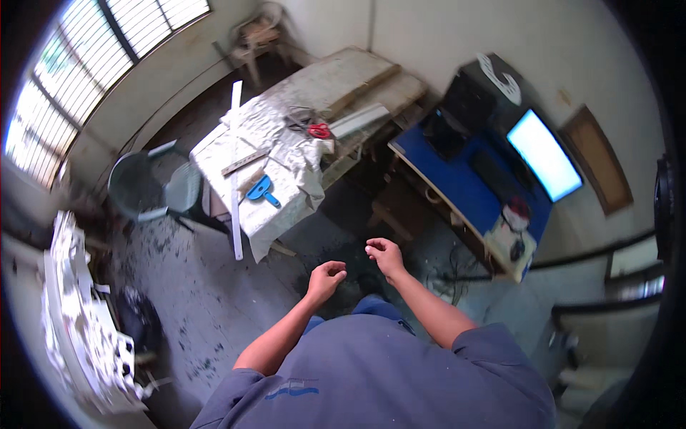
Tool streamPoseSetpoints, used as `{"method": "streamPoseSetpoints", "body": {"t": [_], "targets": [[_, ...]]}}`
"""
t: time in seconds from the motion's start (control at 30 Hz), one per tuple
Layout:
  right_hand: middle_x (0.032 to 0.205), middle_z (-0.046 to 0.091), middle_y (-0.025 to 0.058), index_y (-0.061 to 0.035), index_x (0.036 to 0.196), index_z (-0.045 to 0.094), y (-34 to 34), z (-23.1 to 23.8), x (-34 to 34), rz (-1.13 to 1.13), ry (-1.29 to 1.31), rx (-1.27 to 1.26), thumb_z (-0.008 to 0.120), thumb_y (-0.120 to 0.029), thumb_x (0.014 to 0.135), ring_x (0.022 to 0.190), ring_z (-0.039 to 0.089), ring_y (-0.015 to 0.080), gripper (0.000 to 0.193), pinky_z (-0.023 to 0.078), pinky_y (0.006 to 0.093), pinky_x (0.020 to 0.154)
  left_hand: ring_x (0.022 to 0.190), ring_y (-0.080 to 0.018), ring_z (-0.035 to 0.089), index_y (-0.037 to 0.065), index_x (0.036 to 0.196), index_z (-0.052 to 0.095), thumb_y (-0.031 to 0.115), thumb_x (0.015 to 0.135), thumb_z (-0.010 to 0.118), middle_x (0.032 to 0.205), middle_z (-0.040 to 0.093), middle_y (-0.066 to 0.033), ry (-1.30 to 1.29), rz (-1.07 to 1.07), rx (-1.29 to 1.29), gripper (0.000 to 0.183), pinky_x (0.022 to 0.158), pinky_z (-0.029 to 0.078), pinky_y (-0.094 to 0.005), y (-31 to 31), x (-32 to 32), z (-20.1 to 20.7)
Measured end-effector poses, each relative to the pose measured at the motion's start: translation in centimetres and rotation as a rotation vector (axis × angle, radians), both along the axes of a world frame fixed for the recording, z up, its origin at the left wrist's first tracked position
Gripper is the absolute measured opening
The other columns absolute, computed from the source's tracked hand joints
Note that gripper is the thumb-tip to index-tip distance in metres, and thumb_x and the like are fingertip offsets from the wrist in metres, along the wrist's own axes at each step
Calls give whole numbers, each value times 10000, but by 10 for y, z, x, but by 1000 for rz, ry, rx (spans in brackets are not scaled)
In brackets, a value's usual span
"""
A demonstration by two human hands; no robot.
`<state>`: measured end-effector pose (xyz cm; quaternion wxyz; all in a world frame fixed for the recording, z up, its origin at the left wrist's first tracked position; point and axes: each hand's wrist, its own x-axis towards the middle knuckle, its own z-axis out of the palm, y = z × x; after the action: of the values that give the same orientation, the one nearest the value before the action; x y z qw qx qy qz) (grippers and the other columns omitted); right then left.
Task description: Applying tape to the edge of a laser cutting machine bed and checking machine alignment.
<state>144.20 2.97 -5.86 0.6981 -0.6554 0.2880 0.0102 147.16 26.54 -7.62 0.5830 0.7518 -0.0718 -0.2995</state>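
My left hand (327,281) hangs in the air before my body, fingers loosely curled and a small gap at the thumb. Slightly farther off, my right hand (386,258) is bent the same way, thumb apart from the fingers. Nothing shows in either hand, and they do not touch each other. Ahead of them stands a table with a rumpled white cloth (293,207). On it lie a blue scraper (263,191), a wooden strip (244,161) and red-handled scissors (319,131). A long metal ruler (235,214) reaches past the near edge of the table.
A green plastic chair (182,189) stands left of the table. At the right is a blue desk (421,157) with a lit monitor (544,155) and a dark keyboard (489,171). White scrap material (71,286) is heaped at the far left. Dark flecks cover the floor (193,286).
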Motion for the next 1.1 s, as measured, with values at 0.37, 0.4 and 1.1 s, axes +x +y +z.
{"method": "streamPoseSetpoints", "body": {"t": [0.37,0.4,1.1], "targets": [[859,751,10,-27,1113,781,218,-56,-182,-493,55,-39,755,-93,962,740,673,83,167,545,258,677,958,-167,767,1,1201,761,107,939,769,1032,807,-102,-88,-566,183,283,874,600,-317,166,-23,-33],[853,749,9,-30,1110,783,237,-66,-202,-518,76,-28,751,-95,965,734,671,82,162,544,257,672,954,-178,775,11,1196,768,123,932,776,1028,811,-110,-96,-575,195,286,875,604,-324,182,-32,-42],[942,802,52,-83,1054,807,563,-341,-513,-402,539,77,813,-183,910,824,747,142,175,600,317,771,1145,-353,732,131,1256,770,346,894,706,1213,778,-147,-96,-1219,745,426,997,577,-454,470,-301,-295]]}}
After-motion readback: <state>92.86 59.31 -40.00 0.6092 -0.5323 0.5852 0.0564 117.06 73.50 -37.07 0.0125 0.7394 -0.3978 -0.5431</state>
